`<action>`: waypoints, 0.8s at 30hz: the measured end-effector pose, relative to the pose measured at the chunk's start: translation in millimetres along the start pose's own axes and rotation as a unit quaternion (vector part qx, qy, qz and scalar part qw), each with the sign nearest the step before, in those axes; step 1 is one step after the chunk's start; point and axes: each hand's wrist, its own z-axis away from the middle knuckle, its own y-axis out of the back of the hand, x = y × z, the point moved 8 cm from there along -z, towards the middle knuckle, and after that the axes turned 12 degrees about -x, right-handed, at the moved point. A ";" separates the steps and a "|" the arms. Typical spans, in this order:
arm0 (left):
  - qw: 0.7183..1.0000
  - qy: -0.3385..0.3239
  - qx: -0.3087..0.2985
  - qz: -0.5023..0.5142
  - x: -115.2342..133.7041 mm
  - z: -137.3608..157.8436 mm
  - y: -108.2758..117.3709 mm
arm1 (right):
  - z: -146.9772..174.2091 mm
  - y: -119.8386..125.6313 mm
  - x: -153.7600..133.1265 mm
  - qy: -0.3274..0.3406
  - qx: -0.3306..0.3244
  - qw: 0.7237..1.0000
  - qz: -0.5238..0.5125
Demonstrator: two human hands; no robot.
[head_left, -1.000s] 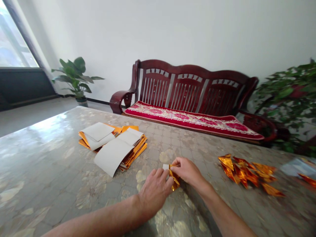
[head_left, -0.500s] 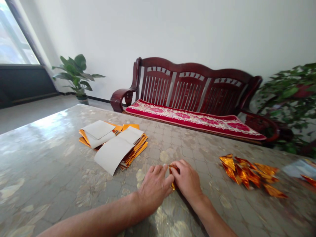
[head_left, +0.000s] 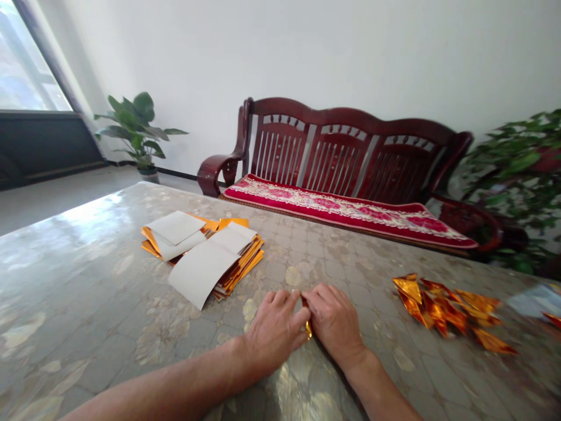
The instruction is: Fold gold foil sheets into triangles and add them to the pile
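Note:
Close together over the table, my left hand (head_left: 278, 327) and my right hand (head_left: 335, 318) both have their fingers closed on a small piece of gold foil paper (head_left: 309, 330). Most of that piece is hidden beneath the fingers; a narrow shiny strip shows between the hands. Beyond my left hand lies a loose stack of foil-paper sheets (head_left: 205, 272), pale backs up, with orange-gold edges. Off to the right of my right hand sits a small heap of folded gold foil pieces (head_left: 442, 310), pointed and creased.
The table (head_left: 109, 316) has a glossy flower-patterned cover. A clear plastic bag (head_left: 532, 301) lies at its right side. Behind the table stands a dark red wooden bench (head_left: 342, 152) with a red patterned cushion (head_left: 324, 203). Potted plants (head_left: 135, 126) flank it.
My right hand's fingers have curled down over the foil paper, covering more of it. My left hand stays almost in place. The view has shifted slightly.

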 end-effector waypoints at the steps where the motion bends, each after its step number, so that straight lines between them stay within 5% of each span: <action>1: 1.000 0.000 0.000 0.000 -0.1 0.2 0.3 | 0.0 0.0 -1.2 0.004 0.000 1.000 0.008; 24: 1.000 0.011 -0.009 0.022 -1.7 1.8 2.6 | 3.3 -0.6 -13.5 0.039 -0.004 0.997 0.071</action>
